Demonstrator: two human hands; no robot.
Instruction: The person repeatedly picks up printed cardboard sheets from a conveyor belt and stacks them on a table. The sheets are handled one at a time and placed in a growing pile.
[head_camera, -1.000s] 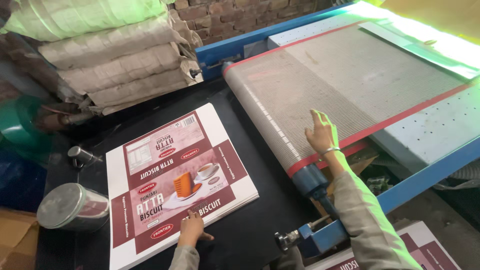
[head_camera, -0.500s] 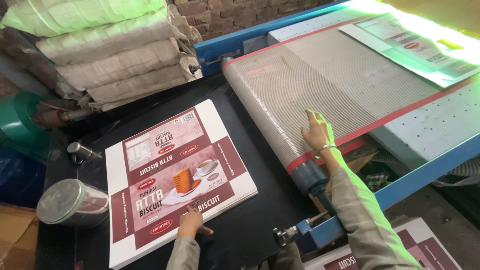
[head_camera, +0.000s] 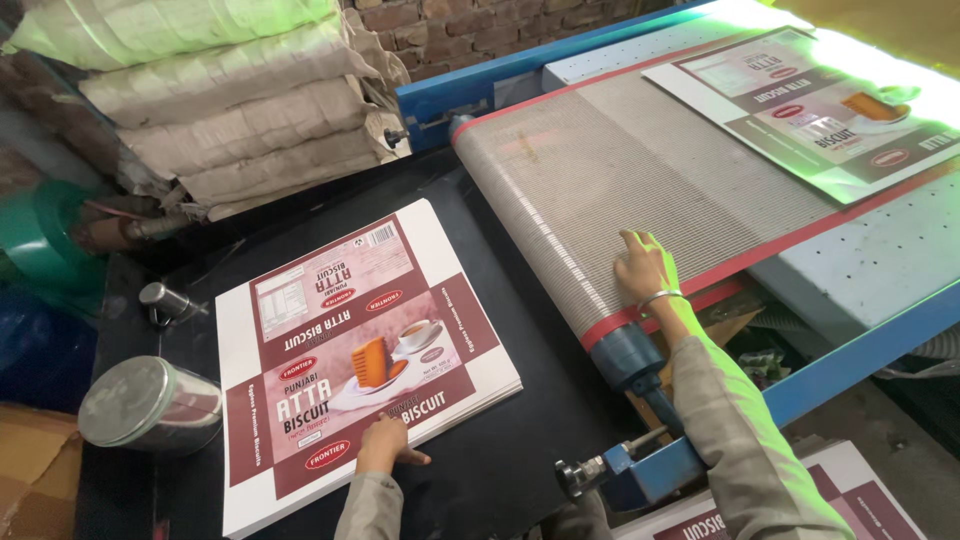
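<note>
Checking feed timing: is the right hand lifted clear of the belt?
No, the right hand lies flat on the mesh belt, near its red edge strip.

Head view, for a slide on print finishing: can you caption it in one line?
Left hand rests on a stack of printed carton sheets; right hand touches the mesh conveyor belt carrying another sheet.

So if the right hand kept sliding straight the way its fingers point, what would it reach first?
The right hand rests flat on the grey mesh conveyor belt, fingers pointing up-left across it. That way looks like bare belt, then probably the blue metal frame rail at the far edge. The printed maroon-and-white carton sheet lies off to the right.
</note>
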